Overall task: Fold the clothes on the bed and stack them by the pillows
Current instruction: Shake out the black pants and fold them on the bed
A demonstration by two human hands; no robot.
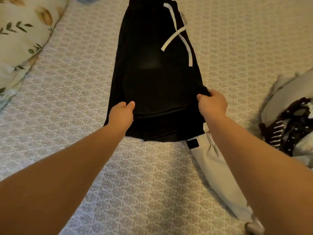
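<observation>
Holding the black pants (157, 85) by their near end, we have them laid lengthwise down the middle of the bed (76, 78), with the white drawstring (179, 36) crossed at the far end. Our left hand (122, 113) pinches the near left part of the pants, thumb on top of the cloth. Our right hand (212, 103) is clenched on a bunch of cloth at their near right corner. A strip of the pants lies nearer to us than both hands.

The step in hand looks like the fold that brings this near end up toward the drawstring. To do it well, we judge that both hands should lift together and evenly, so the doubled edges stay in line and nothing twists. The right hand's bunched grip may leave a wrinkle, so smoothing that corner flat first would help. The cloth is soft and limp, so it will sag between the hands unless we keep it taut.

A pale folded garment (215, 167) lies just beside the pants on their near right, partly under our right arm. A heap of unfolded clothes (291, 126) waits farther right of the pants, and a flowered pillow (22, 31) sits to their far left, where the finished stack belongs.
</observation>
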